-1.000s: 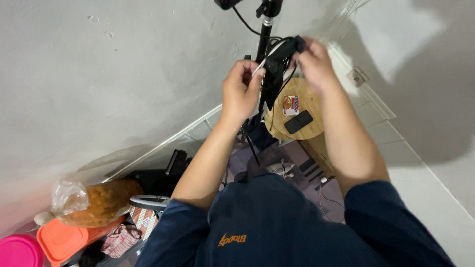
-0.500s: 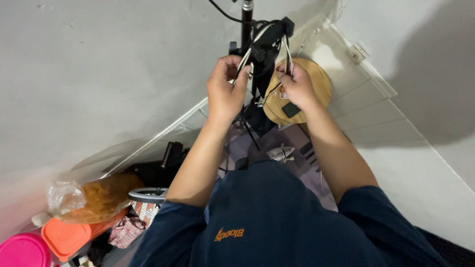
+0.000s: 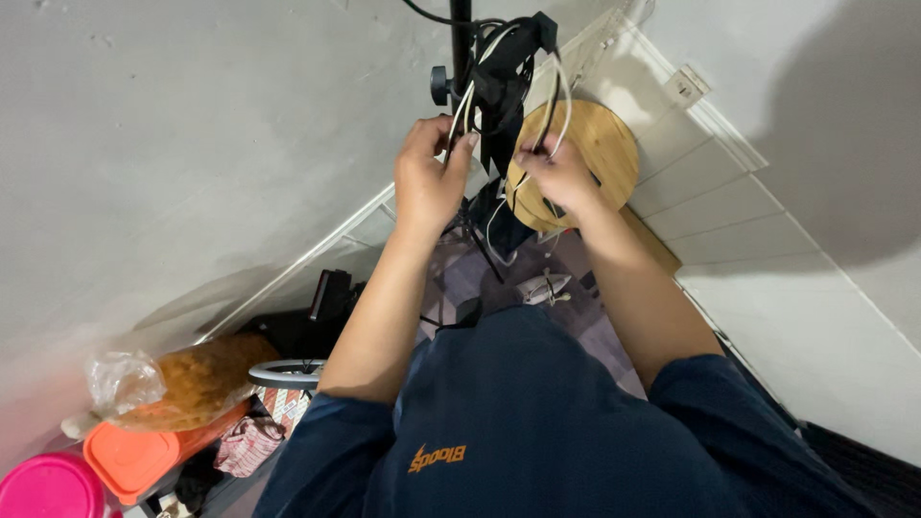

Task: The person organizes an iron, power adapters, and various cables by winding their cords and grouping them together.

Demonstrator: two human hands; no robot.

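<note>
**Desk:** Where's the cable, and which way does it run?

**Operator:** I see a white cable [image 3: 559,91] looped over the black clamp head [image 3: 513,48] at the top of the black stand pole [image 3: 460,43]. Its long axis runs roughly up and down the picture: it arcs over the clamp and drops one strand to each hand. The pole itself runs upright along the same line.

**Desk:** Hands?

**Operator:** My left hand [image 3: 429,182] is closed narrow, fingers pinched on the white strands just beside the pole. My right hand [image 3: 559,177] is also closed, gripping the cable's other run, in front of the round wooden stool [image 3: 600,153].

**Desk:** Anything else around?

**Operator:** Low on the left I see a clear bag of orange-brown food [image 3: 177,379] resting on an orange container [image 3: 144,451], with a pink lid [image 3: 48,489] in the corner.
</note>
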